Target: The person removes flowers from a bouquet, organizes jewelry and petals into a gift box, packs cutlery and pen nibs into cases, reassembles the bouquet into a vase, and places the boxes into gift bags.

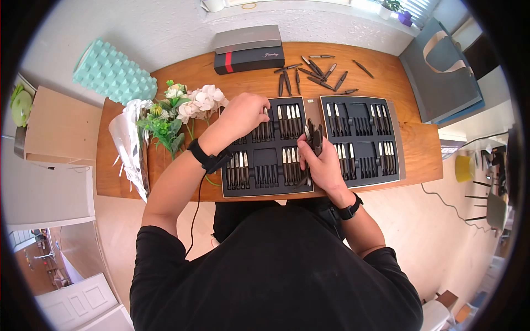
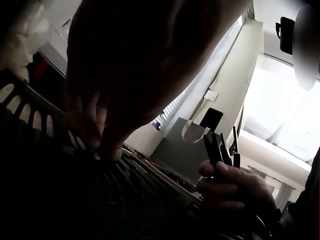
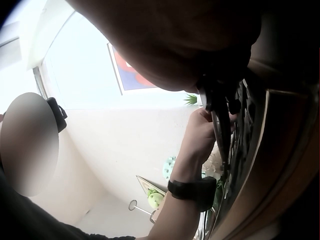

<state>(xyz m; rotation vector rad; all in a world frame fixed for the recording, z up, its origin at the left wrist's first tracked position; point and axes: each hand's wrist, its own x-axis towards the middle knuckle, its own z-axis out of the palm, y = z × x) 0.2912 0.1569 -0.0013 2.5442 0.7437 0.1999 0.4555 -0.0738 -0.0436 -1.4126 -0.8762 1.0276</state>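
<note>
Two black slotted trays lie side by side, the left tray (image 1: 255, 146) and the right tray (image 1: 361, 146), filled with rows of slim dark pen-like pieces with pale pointed tips. Over the upper part of the left tray my left hand (image 1: 244, 117) pinches one pale-tipped piece (image 1: 265, 112) between thumb and fingers. In the left wrist view, the fingertips of that hand are right at a row of slots. My right hand (image 1: 323, 163) grips a bunch of the dark pieces (image 1: 316, 138), which point upward and fan out above the thumb. This hand stays over the inner edges of the trays.
Several loose dark pieces (image 1: 320, 77) lie scattered behind the trays. A dark box with a red stripe (image 1: 254, 59) stands at the back. Flowers (image 1: 204, 102), a silver wrap (image 1: 130, 138) and a turquoise foam roller (image 1: 113, 71) are to the left; a grey bag (image 1: 441, 83) stands right.
</note>
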